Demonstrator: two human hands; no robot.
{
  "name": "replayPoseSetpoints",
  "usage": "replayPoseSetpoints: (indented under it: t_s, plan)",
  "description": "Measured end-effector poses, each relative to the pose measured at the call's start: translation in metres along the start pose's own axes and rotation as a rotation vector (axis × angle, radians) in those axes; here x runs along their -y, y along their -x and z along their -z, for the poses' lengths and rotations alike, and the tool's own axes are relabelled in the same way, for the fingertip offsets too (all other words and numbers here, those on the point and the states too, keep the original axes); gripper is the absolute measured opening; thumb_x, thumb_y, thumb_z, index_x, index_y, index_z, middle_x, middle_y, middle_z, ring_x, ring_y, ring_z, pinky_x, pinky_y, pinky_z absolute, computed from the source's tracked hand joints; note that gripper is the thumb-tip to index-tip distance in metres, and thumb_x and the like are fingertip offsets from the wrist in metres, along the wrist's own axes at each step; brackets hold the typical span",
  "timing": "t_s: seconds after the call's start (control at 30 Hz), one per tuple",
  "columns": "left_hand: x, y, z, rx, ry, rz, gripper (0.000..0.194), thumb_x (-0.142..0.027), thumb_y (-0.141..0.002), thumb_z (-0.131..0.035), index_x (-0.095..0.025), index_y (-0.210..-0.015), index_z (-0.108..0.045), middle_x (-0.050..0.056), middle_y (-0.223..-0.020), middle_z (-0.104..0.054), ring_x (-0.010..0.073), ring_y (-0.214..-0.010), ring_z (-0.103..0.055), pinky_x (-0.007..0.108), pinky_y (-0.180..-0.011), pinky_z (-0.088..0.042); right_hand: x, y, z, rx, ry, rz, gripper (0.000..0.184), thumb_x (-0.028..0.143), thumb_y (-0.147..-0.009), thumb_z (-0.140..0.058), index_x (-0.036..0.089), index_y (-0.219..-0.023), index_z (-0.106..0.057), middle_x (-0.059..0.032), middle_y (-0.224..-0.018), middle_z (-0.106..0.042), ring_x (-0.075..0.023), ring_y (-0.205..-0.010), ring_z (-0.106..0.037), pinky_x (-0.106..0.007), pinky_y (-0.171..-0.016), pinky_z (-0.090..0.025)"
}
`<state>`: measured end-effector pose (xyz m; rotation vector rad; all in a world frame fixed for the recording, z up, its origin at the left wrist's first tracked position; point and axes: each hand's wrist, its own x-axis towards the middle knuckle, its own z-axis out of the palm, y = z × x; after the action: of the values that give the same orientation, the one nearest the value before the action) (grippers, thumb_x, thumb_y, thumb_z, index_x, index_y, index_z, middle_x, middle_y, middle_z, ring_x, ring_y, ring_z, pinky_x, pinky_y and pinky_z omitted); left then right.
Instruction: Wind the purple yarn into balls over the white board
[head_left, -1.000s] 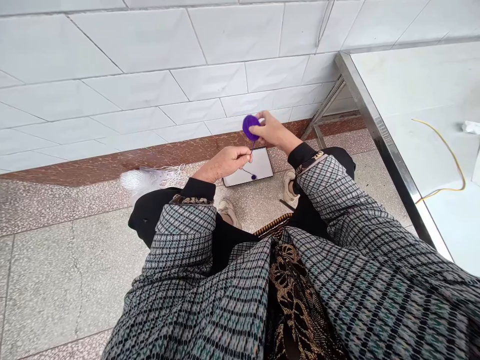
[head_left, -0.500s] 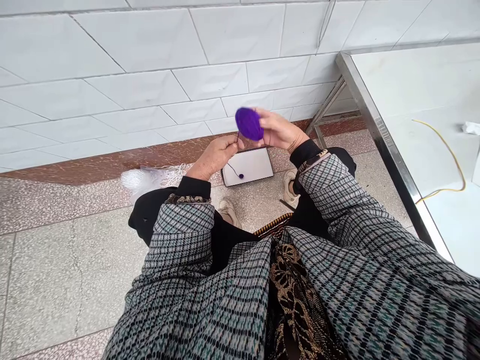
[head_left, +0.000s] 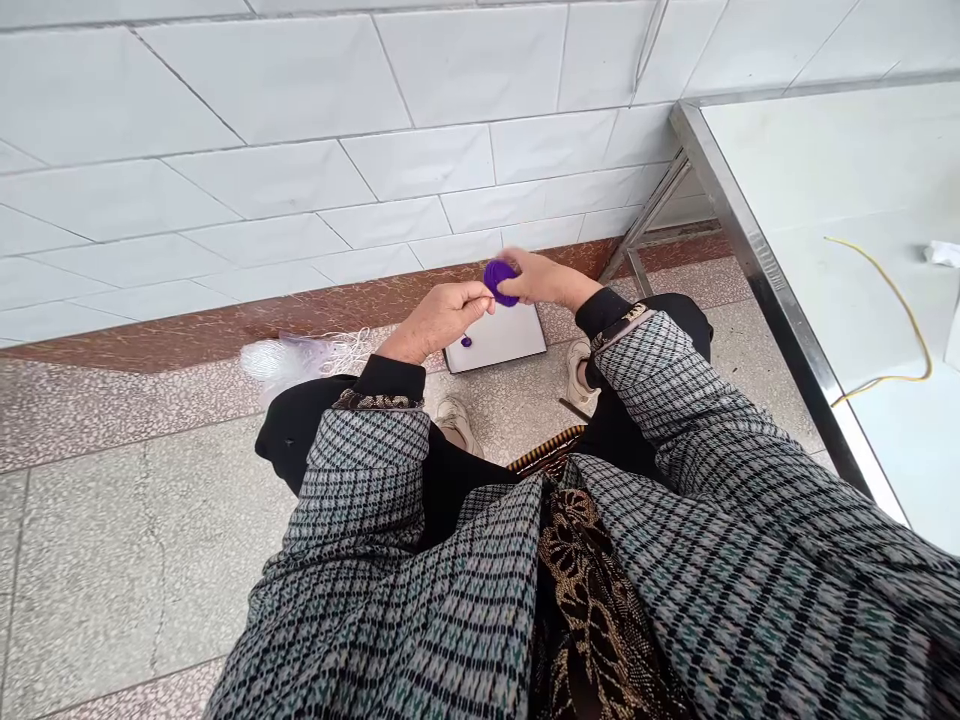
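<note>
A ball of purple yarn [head_left: 501,280] is gripped in my right hand [head_left: 536,277], whose fingers wrap its right side and are slightly blurred. Just left of it, my left hand [head_left: 442,318] is closed in a pinch at the yarn strand, close against the ball. A small purple clump [head_left: 466,341] hangs on a short strand below my left fingers. Beneath both hands, a white-topped box [head_left: 502,338] with a dark edge lies on the floor.
White cord in a clear plastic bag [head_left: 281,360] lies on the floor by the wall, left of my knee. At right stands a metal-framed table [head_left: 810,190] bearing a yellow cord [head_left: 900,300] and a crumpled white piece [head_left: 942,253]. The tiled wall [head_left: 442,60] rises ahead.
My right hand has lowered and turned the yarn ball, bringing it close to my left fingers. The small purple clump has swung slightly left and up.
</note>
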<state>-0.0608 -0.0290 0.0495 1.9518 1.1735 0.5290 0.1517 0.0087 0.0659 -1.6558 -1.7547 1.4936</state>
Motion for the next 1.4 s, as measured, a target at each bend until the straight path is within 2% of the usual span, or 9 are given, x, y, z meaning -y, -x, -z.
replayPoseSetpoints:
  t_s: [0.23,0.37,0.43,0.57,0.73,0.93,1.2,1.3,1.4]
  plan:
    - [0.005,-0.002,0.011,-0.152,-0.037,0.086,0.018,-0.03,-0.094,-0.056,-0.02,-0.088,-0.069,0.006,-0.09,-0.076,0.0227,-0.09,-0.066,0.033,-0.09,-0.054,-0.006,0.006,0.005,0.433,0.055,0.112,0.045,-0.002,-0.081,-0.079,0.016,-0.12,-0.064,-0.0021,-0.101,-0.069,-0.0125,-0.072,-0.064,-0.021,-0.059,-0.053]
    - [0.011,-0.006,0.009,-0.173,-0.019,0.112,0.02,-0.035,-0.094,-0.057,-0.02,-0.087,-0.069,0.004,-0.083,-0.071,0.0226,-0.088,-0.063,0.032,-0.087,-0.054,-0.011,0.005,0.007,0.556,-0.216,0.244,0.045,0.006,-0.083,-0.087,0.017,-0.119,-0.063,-0.0012,-0.102,-0.069,-0.0118,-0.077,-0.066,-0.019,-0.063,-0.055]
    - [0.014,-0.009,0.004,-0.162,0.016,0.117,0.024,-0.038,-0.096,-0.057,-0.019,-0.091,-0.071,0.003,-0.084,-0.071,0.023,-0.089,-0.063,0.032,-0.087,-0.053,-0.011,0.004,0.008,0.496,-0.404,0.303,0.047,0.014,-0.086,-0.09,0.019,-0.121,-0.059,-0.0006,-0.103,-0.07,-0.0118,-0.078,-0.067,-0.019,-0.065,-0.056]
    - [0.014,-0.011,-0.007,-0.066,0.008,0.061,0.024,-0.035,-0.095,-0.056,-0.019,-0.09,-0.073,0.003,-0.085,-0.072,0.0213,-0.083,-0.061,0.032,-0.083,-0.05,-0.006,-0.001,0.008,0.152,-0.577,0.265,0.045,0.02,-0.096,-0.087,0.023,-0.119,-0.049,0.003,-0.096,-0.068,-0.0094,-0.069,-0.064,-0.018,-0.064,-0.057]
    - [0.008,-0.008,-0.01,0.098,-0.027,-0.008,0.022,-0.033,-0.092,-0.059,-0.02,-0.086,-0.075,0.001,-0.078,-0.069,0.019,-0.073,-0.058,0.03,-0.077,-0.047,-0.002,-0.003,0.002,-0.082,-0.279,0.059,0.044,0.008,-0.097,-0.082,0.024,-0.114,-0.045,0.006,-0.088,-0.063,-0.0077,-0.058,-0.055,-0.017,-0.052,-0.047]
    - [0.01,-0.006,0.003,-0.072,-0.042,0.032,0.018,-0.028,-0.094,-0.059,-0.02,-0.087,-0.074,0.005,-0.087,-0.075,0.0217,-0.084,-0.064,0.033,-0.085,-0.052,-0.002,0.005,0.003,0.14,0.051,-0.005,0.04,0.01,-0.092,-0.088,0.018,-0.117,-0.058,0.0008,-0.084,-0.065,-0.0131,-0.062,-0.057,-0.022,-0.053,-0.046]
    - [0.013,-0.009,0.006,-0.138,-0.072,0.064,0.017,-0.025,-0.094,-0.057,-0.019,-0.084,-0.069,0.007,-0.093,-0.076,0.0236,-0.092,-0.067,0.036,-0.095,-0.054,-0.01,0.007,0.01,0.52,-0.138,0.121,0.036,0.022,-0.094,-0.094,0.016,-0.116,-0.065,-0.0011,-0.09,-0.07,-0.0111,-0.065,-0.063,-0.019,-0.059,-0.052]
    - [0.014,-0.012,0.001,-0.156,-0.05,0.088,0.019,-0.029,-0.096,-0.057,-0.018,-0.089,-0.071,0.006,-0.093,-0.076,0.0243,-0.093,-0.066,0.035,-0.094,-0.054,-0.006,0.006,0.011,0.391,-0.417,0.246,0.048,0.036,-0.097,-0.095,0.018,-0.124,-0.06,-0.0006,-0.096,-0.07,-0.0112,-0.071,-0.066,-0.019,-0.064,-0.055]
    - [0.014,-0.014,-0.007,-0.066,-0.034,0.054,0.02,-0.029,-0.096,-0.057,-0.019,-0.085,-0.07,0.004,-0.086,-0.073,0.0217,-0.086,-0.063,0.033,-0.089,-0.052,-0.004,-0.001,0.009,0.08,-0.562,0.27,0.051,0.046,-0.104,-0.089,0.022,-0.13,-0.052,0.0026,-0.093,-0.067,-0.0102,-0.07,-0.065,-0.018,-0.065,-0.056]
